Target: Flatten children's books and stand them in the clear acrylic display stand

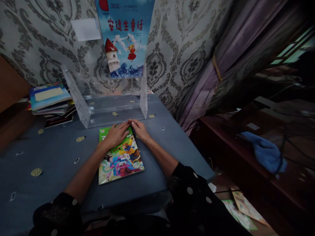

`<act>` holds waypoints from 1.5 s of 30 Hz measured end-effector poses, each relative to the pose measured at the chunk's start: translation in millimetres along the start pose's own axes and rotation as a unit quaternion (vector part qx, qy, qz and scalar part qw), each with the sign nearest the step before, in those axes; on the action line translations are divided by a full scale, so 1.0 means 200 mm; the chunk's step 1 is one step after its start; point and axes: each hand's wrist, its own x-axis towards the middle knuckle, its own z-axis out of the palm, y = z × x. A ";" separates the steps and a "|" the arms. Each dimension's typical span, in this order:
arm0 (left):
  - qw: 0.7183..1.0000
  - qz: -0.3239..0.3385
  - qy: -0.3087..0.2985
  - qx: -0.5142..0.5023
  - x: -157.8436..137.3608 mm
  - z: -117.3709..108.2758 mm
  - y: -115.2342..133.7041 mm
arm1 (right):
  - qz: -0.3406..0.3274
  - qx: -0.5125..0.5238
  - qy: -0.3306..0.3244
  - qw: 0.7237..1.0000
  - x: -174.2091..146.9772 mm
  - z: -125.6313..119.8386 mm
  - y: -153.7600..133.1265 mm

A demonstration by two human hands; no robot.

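A colourful picture book [121,160] with a green top lies flat on the blue-grey table [54,154], just in front of a clear acrylic stand [108,98]. My left hand [115,135] rests palm down on the book's upper part, fingers spread. At the book's top right corner sits my right hand [139,128], fingertips touching the left hand's. A blue book [124,36] with a lighthouse cover stands upright against the wall behind the acrylic stand.
A stack of books [50,101] lies at the table's far left. Small round and rectangular stickers dot the tabletop. A purple curtain [221,62] hangs to the right; a blue cloth [267,152] lies on a dark wooden bench. Printed sheets [242,211] lie on the floor.
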 end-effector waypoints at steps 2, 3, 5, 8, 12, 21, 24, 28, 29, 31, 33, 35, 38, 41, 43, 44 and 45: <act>1.000 -0.002 0.002 0.001 0.00 0.00 0.00 | 0.005 0.012 0.000 1.000 0.00 0.00 0.01; 1.000 -0.002 0.004 0.001 0.00 0.00 0.00 | 0.006 0.019 0.001 1.000 0.00 0.00 0.02; 1.000 -0.001 0.006 -0.001 -0.01 0.01 0.00 | 0.004 0.032 0.002 0.999 0.00 0.00 0.03; 1.000 0.005 0.002 -0.005 -0.01 0.01 0.00 | 0.000 0.044 0.011 0.999 0.00 0.00 0.04; 1.000 0.013 -0.011 -0.014 0.00 0.01 0.00 | 0.017 0.036 0.021 0.999 0.00 0.00 0.05; 0.997 0.042 -0.020 -0.064 -0.02 -0.05 0.01 | 0.040 -0.012 0.040 0.998 -0.03 0.01 0.01; 0.996 0.052 -0.016 -0.077 -0.02 -0.06 0.02 | 0.032 -0.057 0.067 0.996 -0.07 0.02 -0.03; 0.996 0.050 -0.014 -0.070 -0.02 -0.06 0.02 | 0.040 -0.121 0.081 0.988 -0.11 0.04 -0.09; 0.996 0.051 -0.013 -0.069 -0.02 -0.06 0.02 | 0.046 -0.132 0.081 0.987 -0.11 0.04 -0.11; 0.996 0.054 -0.011 -0.069 -0.02 -0.06 0.02 | 0.054 -0.145 0.083 0.984 -0.11 0.05 -0.12; 0.996 0.053 -0.014 -0.070 -0.02 -0.06 0.02 | 0.055 -0.150 0.086 0.983 -0.11 0.05 -0.13; 0.996 0.048 -0.020 -0.069 -0.03 -0.07 0.03 | 0.057 -0.149 0.087 0.983 -0.11 0.05 -0.13; 0.997 0.044 -0.020 -0.067 -0.03 -0.07 0.03 | 0.051 -0.136 0.085 0.986 -0.11 0.05 -0.13; 0.997 0.042 -0.015 -0.056 -0.04 -0.06 0.02 | 0.039 -0.113 0.088 0.989 -0.13 0.06 -0.12; 0.998 0.036 -0.014 -0.044 -0.04 -0.05 0.02 | 0.032 -0.094 0.081 0.992 -0.16 0.05 -0.13; 0.999 0.033 -0.017 -0.039 -0.04 -0.05 0.02 | 0.029 -0.086 0.077 0.993 -0.19 0.05 -0.14; 0.999 0.030 -0.020 -0.036 -0.04 -0.04 0.02 | 0.026 -0.078 0.072 0.994 -0.21 0.05 -0.14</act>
